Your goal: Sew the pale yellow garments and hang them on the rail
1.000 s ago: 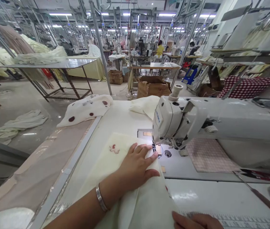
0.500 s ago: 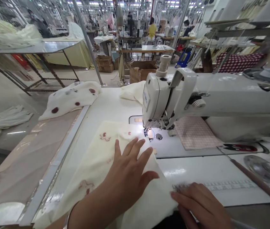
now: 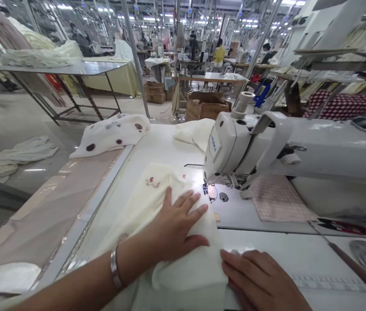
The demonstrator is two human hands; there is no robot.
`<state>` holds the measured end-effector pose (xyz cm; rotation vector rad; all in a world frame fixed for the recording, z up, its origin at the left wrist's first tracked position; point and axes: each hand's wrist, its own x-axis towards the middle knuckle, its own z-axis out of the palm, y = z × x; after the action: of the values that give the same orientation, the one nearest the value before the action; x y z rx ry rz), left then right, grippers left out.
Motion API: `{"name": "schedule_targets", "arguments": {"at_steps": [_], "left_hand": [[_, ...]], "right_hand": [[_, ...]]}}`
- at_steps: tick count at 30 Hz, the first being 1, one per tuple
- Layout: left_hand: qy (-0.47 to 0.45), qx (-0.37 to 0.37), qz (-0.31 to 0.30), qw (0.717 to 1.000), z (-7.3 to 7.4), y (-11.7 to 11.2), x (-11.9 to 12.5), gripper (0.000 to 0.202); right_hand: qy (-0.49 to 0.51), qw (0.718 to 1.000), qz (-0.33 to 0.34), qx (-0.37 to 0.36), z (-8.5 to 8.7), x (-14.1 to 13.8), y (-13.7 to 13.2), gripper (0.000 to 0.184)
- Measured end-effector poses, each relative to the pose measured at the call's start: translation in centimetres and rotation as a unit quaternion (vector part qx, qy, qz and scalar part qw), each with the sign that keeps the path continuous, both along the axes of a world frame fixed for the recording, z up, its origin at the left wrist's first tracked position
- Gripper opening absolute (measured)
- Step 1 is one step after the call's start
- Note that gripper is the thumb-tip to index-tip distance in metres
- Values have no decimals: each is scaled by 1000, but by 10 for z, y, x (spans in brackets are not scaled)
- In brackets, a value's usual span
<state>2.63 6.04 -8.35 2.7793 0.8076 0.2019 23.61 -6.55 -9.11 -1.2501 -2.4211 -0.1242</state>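
Note:
My left hand (image 3: 178, 224) lies flat and open on a cream fabric piece (image 3: 157, 190) with small red prints, fingers spread and pointing toward the needle. The fabric runs under the presser foot (image 3: 209, 190) of a white sewing machine (image 3: 267, 147). At the fabric's near right edge, my right hand (image 3: 260, 280) rests on the table with its fingers pressed against the cloth. A silver bangle (image 3: 115, 268) sits on my left wrist.
A spotted cream garment (image 3: 112, 134) and another cream piece (image 3: 196, 131) lie at the table's far end. A pink checked cloth (image 3: 280, 201) sits under the machine arm. Cardboard boxes (image 3: 207, 110), metal tables and other workers stand beyond. Fabric lies on the floor (image 3: 17, 155) at left.
The fabric has bunched and shifted toward the needle under my left hand. My right hand has come further into view and now sits against the fabric's near edge. The camera tilted slightly.

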Motion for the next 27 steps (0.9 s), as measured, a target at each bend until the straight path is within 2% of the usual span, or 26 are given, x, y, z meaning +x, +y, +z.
{"name": "schedule_targets", "arguments": {"at_steps": [6,12,16,19,21,23,25,27], "left_hand": [[-21,18,-48,998,2,63,0,62],[-32,54,-67,996,-2,110,9,62],[-19,73,-62,995,-4,137,14,63],[-7,82,-55,995,-2,151,19,59],[8,83,-35,996,-2,147,20,59],[29,75,17,997,-3,124,20,64],[46,67,86,993,-6,83,15,70],[54,65,121,989,-6,36,9,73]], "right_hand": [[3,1000,16,24,-2,-6,49,28],[-15,999,-10,39,-3,-2,94,22],[-27,998,-18,61,-14,5,112,21],[-29,997,-27,64,-19,7,115,20],[-27,997,-32,68,-14,5,112,20],[-14,997,-37,71,-5,1,102,22],[8,998,-36,54,4,-3,86,24],[18,999,-23,14,9,-6,65,23]]}}
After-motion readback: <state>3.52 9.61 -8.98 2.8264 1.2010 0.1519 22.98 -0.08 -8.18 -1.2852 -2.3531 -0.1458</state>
